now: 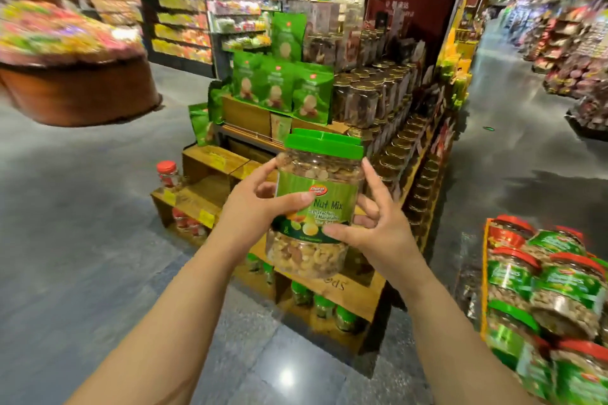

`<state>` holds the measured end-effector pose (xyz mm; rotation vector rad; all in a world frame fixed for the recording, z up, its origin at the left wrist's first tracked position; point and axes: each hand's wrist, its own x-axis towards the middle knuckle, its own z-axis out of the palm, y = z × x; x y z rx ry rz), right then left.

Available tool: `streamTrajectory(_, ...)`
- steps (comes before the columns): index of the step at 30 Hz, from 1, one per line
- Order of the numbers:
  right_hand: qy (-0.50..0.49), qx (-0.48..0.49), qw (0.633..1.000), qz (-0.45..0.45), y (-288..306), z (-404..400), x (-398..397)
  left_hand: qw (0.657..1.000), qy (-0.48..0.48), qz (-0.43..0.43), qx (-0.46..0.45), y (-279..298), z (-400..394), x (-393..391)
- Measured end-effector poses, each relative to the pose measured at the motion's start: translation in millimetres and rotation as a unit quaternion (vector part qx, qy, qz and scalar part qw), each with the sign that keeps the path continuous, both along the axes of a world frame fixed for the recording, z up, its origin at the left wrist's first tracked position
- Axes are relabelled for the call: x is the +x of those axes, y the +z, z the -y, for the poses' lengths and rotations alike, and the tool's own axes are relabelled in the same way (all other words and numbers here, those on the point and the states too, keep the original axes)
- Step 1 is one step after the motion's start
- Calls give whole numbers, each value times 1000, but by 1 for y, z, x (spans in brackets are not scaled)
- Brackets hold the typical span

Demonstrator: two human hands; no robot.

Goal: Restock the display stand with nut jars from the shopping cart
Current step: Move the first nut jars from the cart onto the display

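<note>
A clear nut mix jar with a green lid and green label is held upright in mid-air in front of the wooden display stand. My left hand grips its left side, thumb across the label. My right hand holds its right side, fingers spread along the wall. The shopping cart at the lower right is piled with several green-labelled jars with red and green lids. A red-lidded jar stands on the stand's low left step, and green-lidded jars fill its bottom shelf.
Green snack pouches and rows of dark jars with gold lids fill the stand's upper tiers. A round candy bin stands at the left. Shelving lines the aisle at the right. Grey tiled floor lies between me and the stand.
</note>
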<state>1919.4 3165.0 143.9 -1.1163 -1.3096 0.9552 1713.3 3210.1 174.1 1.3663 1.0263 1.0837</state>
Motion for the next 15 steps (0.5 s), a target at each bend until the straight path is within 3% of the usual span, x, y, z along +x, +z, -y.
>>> streamTrajectory(10,106,-11,993,-53,-24,-75,-196,998,61,-19,24,-13,-32,-199)
streamTrajectory(15,145,-30,989,-18,-42,-116,-258,995,98,5,-3,-37,-59,-259)
